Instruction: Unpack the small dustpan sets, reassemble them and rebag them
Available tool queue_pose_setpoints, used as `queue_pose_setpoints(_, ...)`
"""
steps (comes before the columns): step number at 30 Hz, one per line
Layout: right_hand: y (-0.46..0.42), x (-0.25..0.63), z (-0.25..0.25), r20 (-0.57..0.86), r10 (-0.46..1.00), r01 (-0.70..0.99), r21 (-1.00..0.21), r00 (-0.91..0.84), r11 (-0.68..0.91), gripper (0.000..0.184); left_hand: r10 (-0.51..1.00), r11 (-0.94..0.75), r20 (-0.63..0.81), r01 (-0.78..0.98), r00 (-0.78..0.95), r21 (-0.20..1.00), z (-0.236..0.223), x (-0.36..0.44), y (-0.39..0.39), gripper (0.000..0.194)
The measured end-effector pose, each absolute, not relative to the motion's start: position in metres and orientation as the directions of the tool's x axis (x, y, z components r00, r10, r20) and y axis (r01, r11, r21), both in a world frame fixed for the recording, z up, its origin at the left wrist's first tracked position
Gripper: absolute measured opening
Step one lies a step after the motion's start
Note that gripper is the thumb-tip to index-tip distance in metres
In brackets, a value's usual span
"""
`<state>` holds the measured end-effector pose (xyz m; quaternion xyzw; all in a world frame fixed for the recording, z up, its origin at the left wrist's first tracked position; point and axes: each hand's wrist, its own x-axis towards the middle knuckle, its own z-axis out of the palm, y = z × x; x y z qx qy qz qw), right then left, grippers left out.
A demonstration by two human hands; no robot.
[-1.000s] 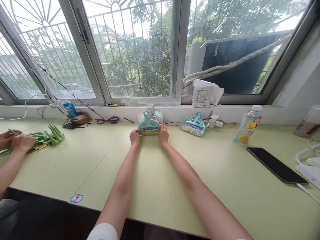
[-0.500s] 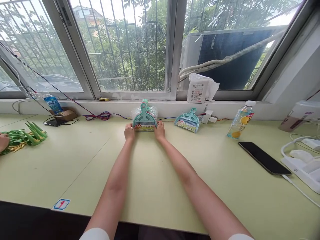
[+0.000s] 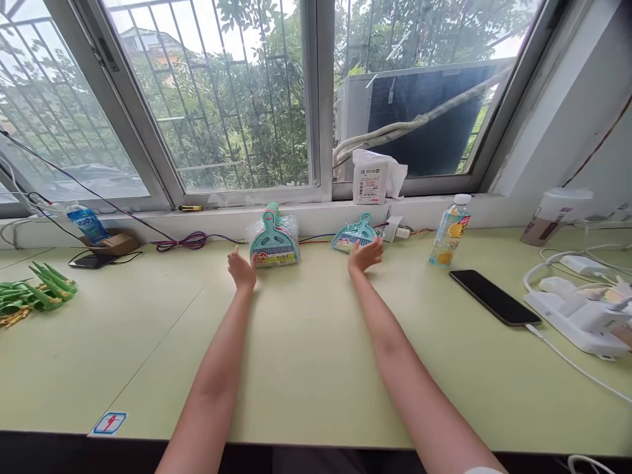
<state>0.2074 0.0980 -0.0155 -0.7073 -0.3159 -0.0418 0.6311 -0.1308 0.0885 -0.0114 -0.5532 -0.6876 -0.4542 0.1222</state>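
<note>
Pale tabletop (image 3: 306,368) bears bottle (image 3: 448,234) and phone (image 3: 495,297) right of the dustpans (image 3: 273,243).

The stack of dustpan sets (image 3: 273,241) stands upright at the back of the surface (image 3: 306,349), handles up. The front one is turquoise, with a dark-bristled brush across its pan and a yellow label along the bottom; pink and turquoise edges and clear wrap show behind. Well apart, to its right, a single turquoise set (image 3: 356,232) sits askew, its lower right hidden.
</note>
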Motion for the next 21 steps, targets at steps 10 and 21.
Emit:
queue_pose_setpoints(10, 0.093, 0.323, -0.041, 0.205, 0.787, 0.503, -0.851, 0.582, -0.15, 0.039, 0.662, -0.406, 0.744, 0.878, 0.091, 0.254, -0.002, -0.081, 0.043, 0.037)
queue_pose_setpoints(21, -0.002, 0.3, -0.043, 0.358, 0.838, 0.505, -0.855, 0.413, 0.117, 0.038, 0.982, 0.019, -0.009, -0.051, 0.191, 0.999, -0.021, 0.086, 0.02, 0.046)
